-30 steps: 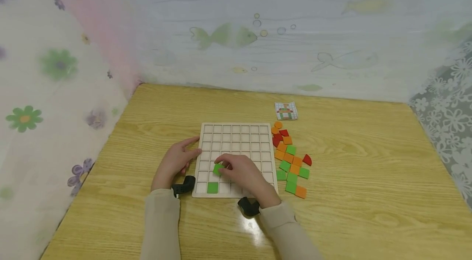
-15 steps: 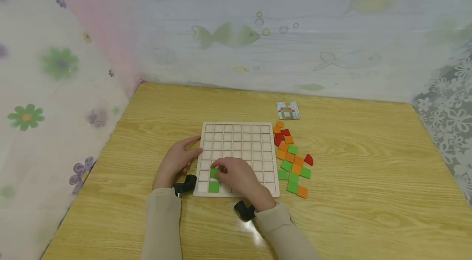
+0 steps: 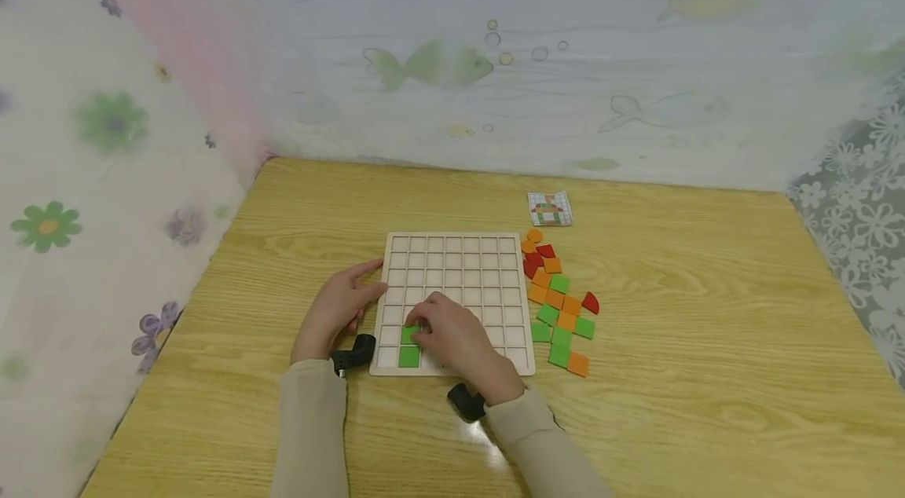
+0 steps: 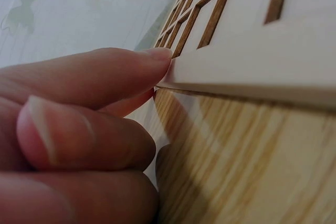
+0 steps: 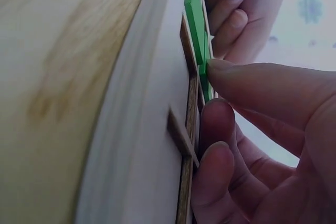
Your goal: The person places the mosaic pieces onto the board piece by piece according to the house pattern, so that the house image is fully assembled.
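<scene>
In the head view, my left hand [image 3: 335, 305] is at the left edge of a wooden grid board [image 3: 472, 261], its index finger and thumb reaching that edge. The left wrist view has a fingertip [image 4: 160, 54] against the board's side, other fingers bent below. My right hand [image 3: 456, 337] is over the lower left of the board, pinching a green square tile [image 3: 408, 335] at a cell in the second column. Seen from the right wrist, the thumb touches this tile's edge, low in the grid. Another green square tile [image 3: 408, 357] lies in the cell just below.
Right of the board lie several loose pieces: green squares, orange squares [image 3: 572, 305], orange rounds [image 3: 534, 236] and red quarter-circles [image 3: 591, 302]. Beyond them is a small pattern card [image 3: 550, 209]. Everything rests on a wooden table [image 3: 679, 341] against printed walls.
My right hand has moved slightly left and toward me, lowering the green tile from above the grid to the cell behind the other green one. The left hand stays put.
</scene>
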`<state>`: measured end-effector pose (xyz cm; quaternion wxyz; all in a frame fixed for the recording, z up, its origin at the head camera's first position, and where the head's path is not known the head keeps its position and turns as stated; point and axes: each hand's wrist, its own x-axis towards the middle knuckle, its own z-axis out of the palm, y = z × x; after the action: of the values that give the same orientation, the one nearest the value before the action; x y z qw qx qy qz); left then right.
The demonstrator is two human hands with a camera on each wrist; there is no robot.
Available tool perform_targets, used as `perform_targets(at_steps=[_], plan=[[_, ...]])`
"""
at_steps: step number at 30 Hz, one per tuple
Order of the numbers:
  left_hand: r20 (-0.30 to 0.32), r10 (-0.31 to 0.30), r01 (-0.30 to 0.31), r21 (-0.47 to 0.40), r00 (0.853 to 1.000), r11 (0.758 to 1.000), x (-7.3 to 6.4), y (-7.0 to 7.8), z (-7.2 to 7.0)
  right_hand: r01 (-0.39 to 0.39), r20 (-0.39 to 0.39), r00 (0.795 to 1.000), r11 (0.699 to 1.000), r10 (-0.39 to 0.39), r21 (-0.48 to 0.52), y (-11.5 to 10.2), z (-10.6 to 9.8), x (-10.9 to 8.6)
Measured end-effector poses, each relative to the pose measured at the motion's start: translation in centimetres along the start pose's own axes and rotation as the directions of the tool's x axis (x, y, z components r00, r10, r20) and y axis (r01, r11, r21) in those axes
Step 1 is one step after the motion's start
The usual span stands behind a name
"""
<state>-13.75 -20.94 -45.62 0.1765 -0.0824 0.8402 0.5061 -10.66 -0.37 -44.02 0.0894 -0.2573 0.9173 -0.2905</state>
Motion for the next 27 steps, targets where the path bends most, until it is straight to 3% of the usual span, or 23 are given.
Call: perform_targets(at_steps=[7,17,27], plan=[[-0.002,-0.015,0.015,-0.003,1.000,1.000,0.0,-0.2,0.0,-0.033,0.039,0.999,0.999,0.031,0.038,-0.1,-0.1,0.1],[-0.013,-0.003,0.003,0.012,1.000,1.000,0.0,-0.2,0.0,-0.002,0.096,0.995,0.991,-0.010,0.130,0.9,-0.9,0.0],[-0.014,0.010,-0.009,0.022,1.000,1.000,0.0,0.0,0.0,-0.043,0.090,0.996,0.987,0.029,0.153,2.5,-2.5,0.0]])
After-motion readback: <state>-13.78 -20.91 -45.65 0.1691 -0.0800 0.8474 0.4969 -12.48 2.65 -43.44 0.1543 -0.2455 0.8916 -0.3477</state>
